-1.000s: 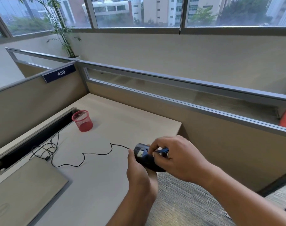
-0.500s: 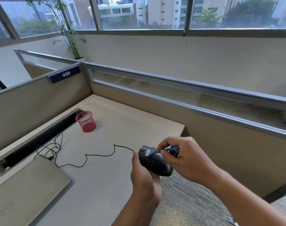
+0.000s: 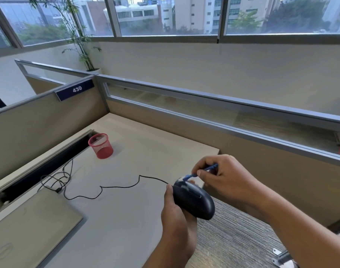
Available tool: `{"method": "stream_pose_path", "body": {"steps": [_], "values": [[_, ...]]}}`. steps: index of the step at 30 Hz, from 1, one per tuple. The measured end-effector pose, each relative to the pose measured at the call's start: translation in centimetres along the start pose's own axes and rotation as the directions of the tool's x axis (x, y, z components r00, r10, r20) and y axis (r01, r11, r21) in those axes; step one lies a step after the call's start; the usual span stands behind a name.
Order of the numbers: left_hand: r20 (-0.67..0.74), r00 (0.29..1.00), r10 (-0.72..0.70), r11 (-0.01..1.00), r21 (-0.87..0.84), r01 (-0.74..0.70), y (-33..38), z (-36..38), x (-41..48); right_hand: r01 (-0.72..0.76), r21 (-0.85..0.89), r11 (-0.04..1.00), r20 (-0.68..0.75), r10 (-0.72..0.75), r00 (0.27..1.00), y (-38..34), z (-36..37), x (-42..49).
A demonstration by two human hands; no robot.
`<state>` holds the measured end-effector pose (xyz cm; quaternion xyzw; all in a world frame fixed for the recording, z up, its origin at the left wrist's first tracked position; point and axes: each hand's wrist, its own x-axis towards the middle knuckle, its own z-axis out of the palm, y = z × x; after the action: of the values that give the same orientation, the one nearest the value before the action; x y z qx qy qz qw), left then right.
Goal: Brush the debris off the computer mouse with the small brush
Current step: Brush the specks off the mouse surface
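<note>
The left hand (image 3: 176, 213) grips the mouse (image 3: 194, 200), pointing away; the right hand (image 3: 223, 176) pinches the brush (image 3: 202, 172) at its far end.

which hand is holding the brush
The right hand pinches the small blue brush at the front of the mouse; the left hand only cradles the mouse from below.

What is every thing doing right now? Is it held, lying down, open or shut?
computer mouse: lifted off the desk, held from below.
left hand: closed around the mouse.
small brush: pinched, tip at the mouse's front end.
right hand: closed on the brush.
mouse cable: slack, snaking across the desk.
red mesh cup: upright; contents unclear.
laptop: lid shut, flat.
cable trough: open.
</note>
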<state>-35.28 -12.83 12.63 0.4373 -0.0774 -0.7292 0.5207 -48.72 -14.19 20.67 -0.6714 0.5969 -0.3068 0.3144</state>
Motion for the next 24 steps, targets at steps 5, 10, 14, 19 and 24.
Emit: {"method": "stream_pose_path", "body": {"steps": [5,10,14,19,24], "values": [[0.005,0.999,0.049,0.997,-0.068,-0.049,1.4,0.1,0.7,-0.066,-0.025,0.998,-0.074,0.064,0.995,2.8,-0.2,-2.1],[-0.007,0.997,0.075,0.996,-0.055,-0.076,1.7,0.0,1.3,-0.055,0.071,0.996,-0.078,0.06,0.995,3.1,-0.3,-3.6],[0.034,0.998,0.044,0.999,0.008,-0.044,0.8,0.5,1.0,0.069,0.041,0.997,-0.134,-0.063,0.989,0.7,0.5,-2.1],[0.059,0.998,0.037,0.999,0.019,-0.038,0.8,1.0,1.3,0.145,-0.179,0.973,-0.044,-0.155,0.987,-0.8,1.7,-1.3],[-0.019,0.996,0.082,0.994,-0.064,-0.083,1.9,0.9,1.8,0.092,-0.337,0.937,-0.055,-0.117,0.992,1.6,0.0,-3.7]]}}
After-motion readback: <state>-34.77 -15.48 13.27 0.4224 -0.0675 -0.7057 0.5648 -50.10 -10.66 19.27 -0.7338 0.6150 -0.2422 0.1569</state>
